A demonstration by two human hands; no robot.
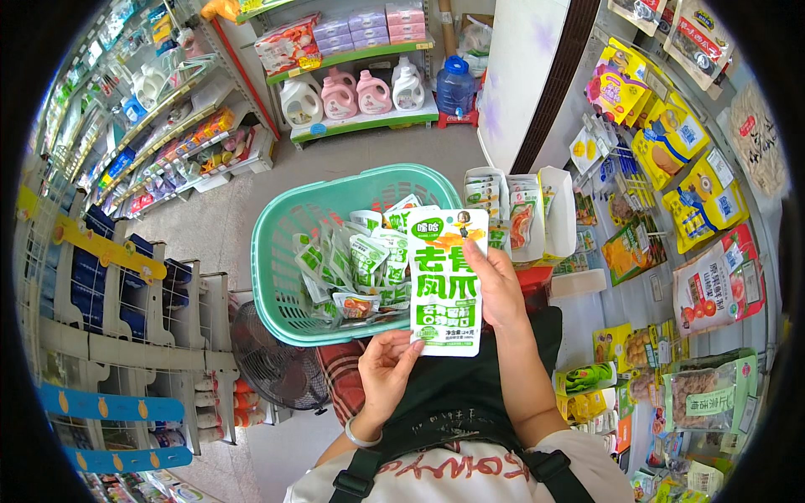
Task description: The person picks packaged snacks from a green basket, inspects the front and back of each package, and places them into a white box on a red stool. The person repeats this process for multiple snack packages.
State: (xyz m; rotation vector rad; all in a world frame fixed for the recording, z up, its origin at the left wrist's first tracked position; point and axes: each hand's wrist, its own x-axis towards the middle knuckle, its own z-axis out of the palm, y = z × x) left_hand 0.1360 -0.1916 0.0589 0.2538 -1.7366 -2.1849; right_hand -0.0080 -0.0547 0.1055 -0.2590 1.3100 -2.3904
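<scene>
A white and green snack pouch [445, 314] bearing large printed writing is held up in front of my body. My right hand [497, 286] grips its right edge, thumb on the front. At the lower left corner, my left hand [391, 371] pinches the pouch between thumb and fingers. Behind the pouch sits a green plastic basket [269, 264] with slotted walls. Many similar small pouches [368, 261] lie heaped inside it, some upright, some tilted. The held pouch hides part of the basket's right side.
Open display boxes [558, 217] of packets stand right of the basket. Hanging snack bags [670, 141] line the right wall. A black fan [277, 358] is below left of the basket. Shelves with detergent bottles [374, 94] stand ahead, beside a blue water container [456, 85]. Wire racks [135, 283] fill the left.
</scene>
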